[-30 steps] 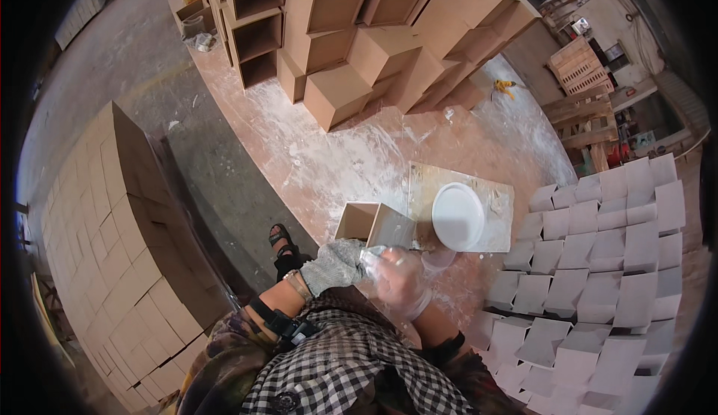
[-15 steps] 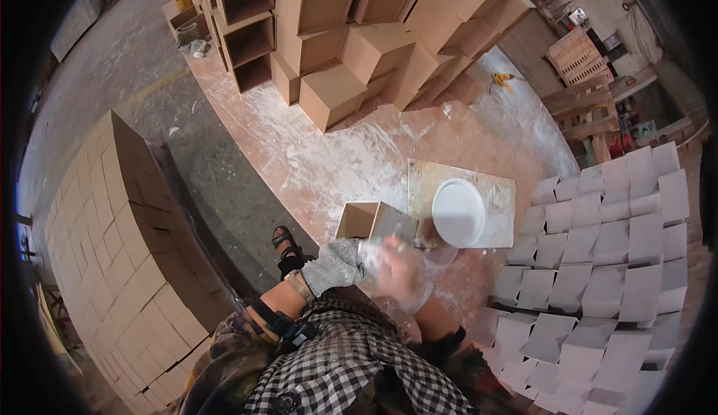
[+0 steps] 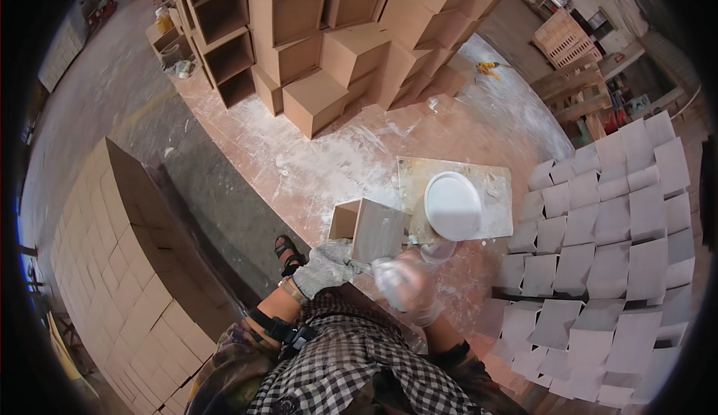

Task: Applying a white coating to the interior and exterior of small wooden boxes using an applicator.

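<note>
My left hand (image 3: 327, 267), in a grey knit glove, grips the lower edge of a small open wooden box (image 3: 374, 228) held above the floor. My right hand (image 3: 407, 288), in a clear plastic glove and blurred, is curled just right of the box's lower corner. It seems to hold a small blade-like tool whose tip touches the box. Just beyond the box a round white tub (image 3: 452, 206) rests on a putty-smeared board (image 3: 490, 179).
Many bare wooden boxes (image 3: 314, 48) are stacked at the back. Rows of white-coated boxes (image 3: 613, 228) fill the right side. A tall pile of wooden panels (image 3: 105, 250) stands on the left. My sandalled foot (image 3: 288, 250) is on the dusty floor (image 3: 329, 153). Pallets (image 3: 568, 41) stand far right.
My left hand keeps hold of the box in nearly the same place. My right hand has shifted slightly down and right beside the box's corner.
</note>
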Tool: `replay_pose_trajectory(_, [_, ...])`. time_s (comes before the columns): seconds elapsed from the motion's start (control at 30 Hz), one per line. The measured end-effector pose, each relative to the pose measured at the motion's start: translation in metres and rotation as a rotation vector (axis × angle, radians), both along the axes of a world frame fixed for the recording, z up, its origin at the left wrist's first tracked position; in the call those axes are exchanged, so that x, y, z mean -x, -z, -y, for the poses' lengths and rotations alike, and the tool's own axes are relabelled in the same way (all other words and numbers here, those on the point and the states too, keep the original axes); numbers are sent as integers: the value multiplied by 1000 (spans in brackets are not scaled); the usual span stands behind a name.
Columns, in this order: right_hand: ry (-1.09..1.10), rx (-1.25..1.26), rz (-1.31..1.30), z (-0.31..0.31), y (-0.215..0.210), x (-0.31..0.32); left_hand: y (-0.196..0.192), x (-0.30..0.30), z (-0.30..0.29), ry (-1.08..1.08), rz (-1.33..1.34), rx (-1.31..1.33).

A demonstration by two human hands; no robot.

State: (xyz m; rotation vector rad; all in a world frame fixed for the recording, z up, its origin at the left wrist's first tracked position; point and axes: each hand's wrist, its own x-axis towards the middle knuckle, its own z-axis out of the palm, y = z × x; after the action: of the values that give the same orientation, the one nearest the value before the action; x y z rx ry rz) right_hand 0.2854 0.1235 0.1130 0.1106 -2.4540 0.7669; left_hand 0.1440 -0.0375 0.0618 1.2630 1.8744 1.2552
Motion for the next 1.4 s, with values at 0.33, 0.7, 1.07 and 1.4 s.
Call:
replay_pose_trajectory(0.33, [754,274,276,-121,17,-7,12,0,4,-1,-157,127])
replay_pose_trajectory(0.7, [906,83,778,-155,33,19,-2,0,1,27,-162,51])
replay_pose_trajectory(1.07, [696,1204,318,-182,26,-8,3,0,-3,32,-172,35])
replay_pose_trajectory(1.4, [561,1475,227,-144,-5,1,-9,1,1,25,-151,58])
